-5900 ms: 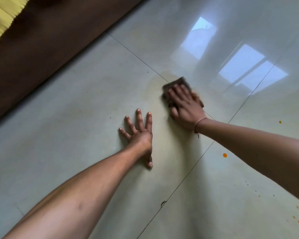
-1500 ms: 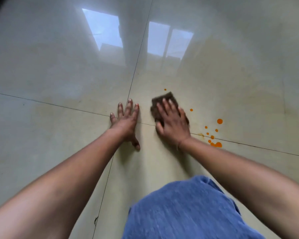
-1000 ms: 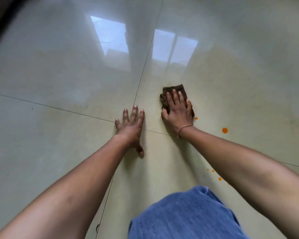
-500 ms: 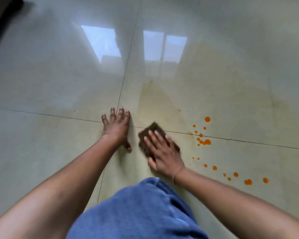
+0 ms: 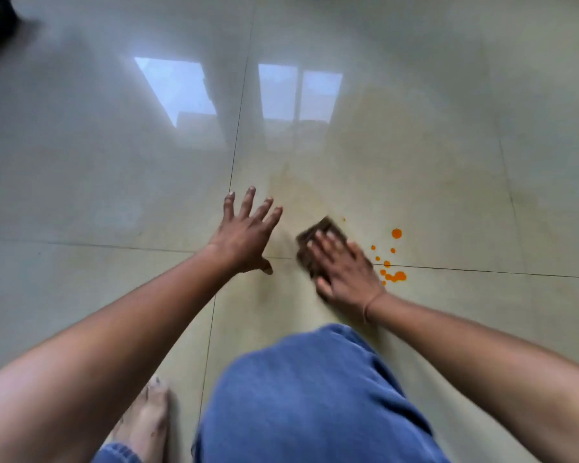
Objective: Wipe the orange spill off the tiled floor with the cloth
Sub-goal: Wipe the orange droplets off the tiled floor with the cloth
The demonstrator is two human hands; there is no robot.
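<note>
Light: soft daylight is filling the scene, dim toward the corners.
Glare: window reflections (image 5: 234, 91) are shining on the tiled floor (image 5: 81, 168), well beyond the hands.
Blur: the right hand (image 5: 343, 269) and cloth (image 5: 318, 230) are smearing; the blue knee (image 5: 308, 402) is showing soft.
Distortion: grout lines are bowing at the edges.

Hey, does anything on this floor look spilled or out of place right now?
Yes. Bright orange drops are scattered on the tiled floor just right of the cloth under the right hand, straddling a grout line. A faint yellowish smear stains the tile beyond the cloth.
</note>
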